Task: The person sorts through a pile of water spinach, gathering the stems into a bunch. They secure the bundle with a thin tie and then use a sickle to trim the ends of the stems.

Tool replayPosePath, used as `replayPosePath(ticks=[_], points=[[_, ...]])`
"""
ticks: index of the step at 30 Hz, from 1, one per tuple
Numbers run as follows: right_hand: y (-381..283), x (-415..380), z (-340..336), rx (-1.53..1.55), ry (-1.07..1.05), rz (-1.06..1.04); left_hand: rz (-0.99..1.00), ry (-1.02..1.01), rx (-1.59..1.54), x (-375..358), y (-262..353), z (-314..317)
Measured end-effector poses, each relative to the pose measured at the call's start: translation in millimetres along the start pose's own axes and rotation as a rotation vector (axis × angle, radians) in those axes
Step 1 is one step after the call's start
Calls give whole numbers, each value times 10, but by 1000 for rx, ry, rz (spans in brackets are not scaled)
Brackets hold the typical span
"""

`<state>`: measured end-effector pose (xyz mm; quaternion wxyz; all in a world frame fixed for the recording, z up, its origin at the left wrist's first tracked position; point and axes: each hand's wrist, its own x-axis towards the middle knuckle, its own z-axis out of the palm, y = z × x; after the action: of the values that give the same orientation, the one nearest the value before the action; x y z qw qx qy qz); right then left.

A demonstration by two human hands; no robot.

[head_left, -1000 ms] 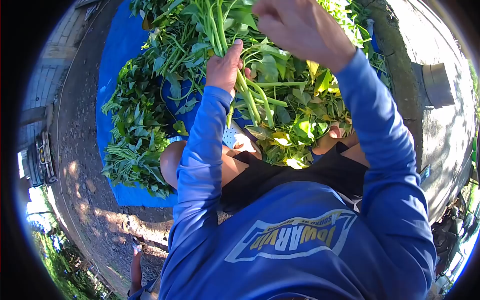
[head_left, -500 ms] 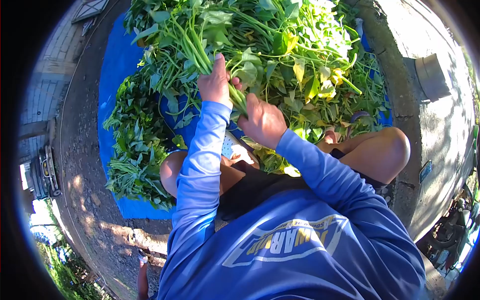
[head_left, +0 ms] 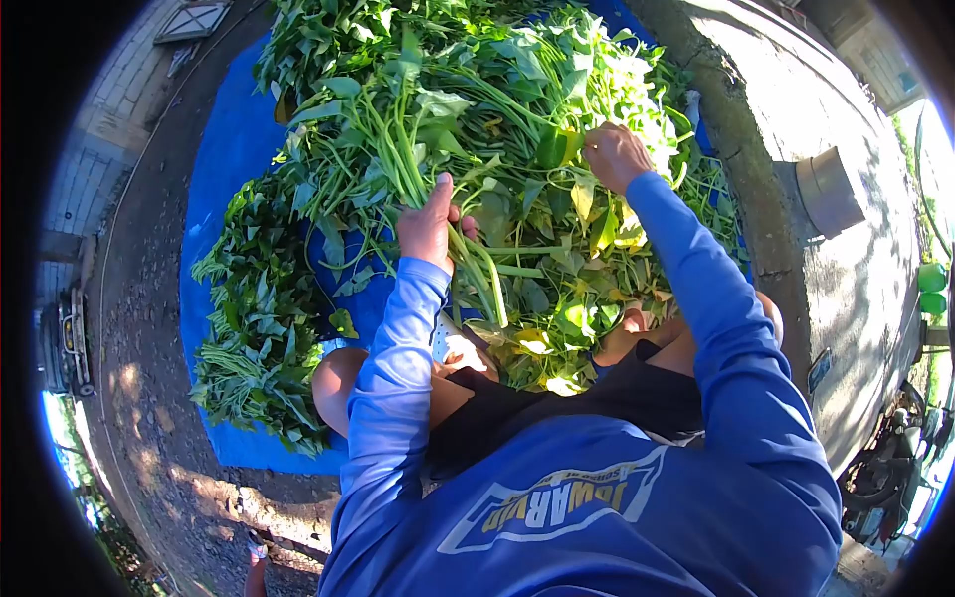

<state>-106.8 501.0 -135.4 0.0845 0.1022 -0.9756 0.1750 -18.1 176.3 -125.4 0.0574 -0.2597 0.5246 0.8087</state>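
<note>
I sit over a big heap of leafy green stems spread on a blue tarp. My left hand is shut around a bunch of long green stems, their cut ends sticking out below my fist. My right hand reaches farther out to the right into the heap, fingers curled around leafy stems among yellowing leaves. Both arms are in blue sleeves. My bare knees show below the heap.
A second, darker pile of greens lies at the tarp's left edge. A concrete ledge with a short grey pipe stub runs along the right. Gravel ground lies left; a motorbike stands at the lower right.
My right hand left the bunch beside my left hand and moved up and right into the heap. My left hand kept its hold on the stems.
</note>
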Motion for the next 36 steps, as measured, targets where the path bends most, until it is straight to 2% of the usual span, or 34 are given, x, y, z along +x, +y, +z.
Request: replayPosePath(ticks=[5,6,7,9,12,15,17,18,19,24,25,27,29,31,35,36], points=[[-108,195,-549,274,-184,148,-101,-13,16,79,-173,-96],[-140,221,-643,384,-202,220,-115,-13,9,94,-183,-95],[-193,245,-719,646,-231,399,-129,-11,0,103,-188,-108],[-220,242,-1008,897,-371,403,-114,-33,4,82,-174,-141],[-145,311,-1190,943,-335,322,-97,-42,-17,34,-150,-138],[-376,90,-1573,981,-210,238,-70,-34,-15,20,-151,-148],[-479,-162,-1572,1002,-192,254,-71,-36,-24,68,-169,-185],[-514,-314,-1516,1108,-192,337,-82,-25,-17,74,-189,-200],[-387,-431,-1420,1066,-241,356,-99,-11,-9,65,-232,-226],[-50,-689,-697,-257,-259,186,-58,-38,-19,35,-271,-256],[-161,-651,-613,-177,-50,178,-43,-46,-14,60,-241,-223],[-484,-349,-530,160,104,-13,-32,-39,8,39,-258,-235],[-1033,-22,-506,416,-37,0,-73,-21,36,22,-262,-207],[-1255,409,-159,360,-58,-23,-102,-6,57,20,-203,-135],[-1307,1121,429,-47,-114,147,66,-13,-27,-138,-185,-100],[-1340,1164,473,-94,-134,173,28,24,-75,-173,-191,-88]])
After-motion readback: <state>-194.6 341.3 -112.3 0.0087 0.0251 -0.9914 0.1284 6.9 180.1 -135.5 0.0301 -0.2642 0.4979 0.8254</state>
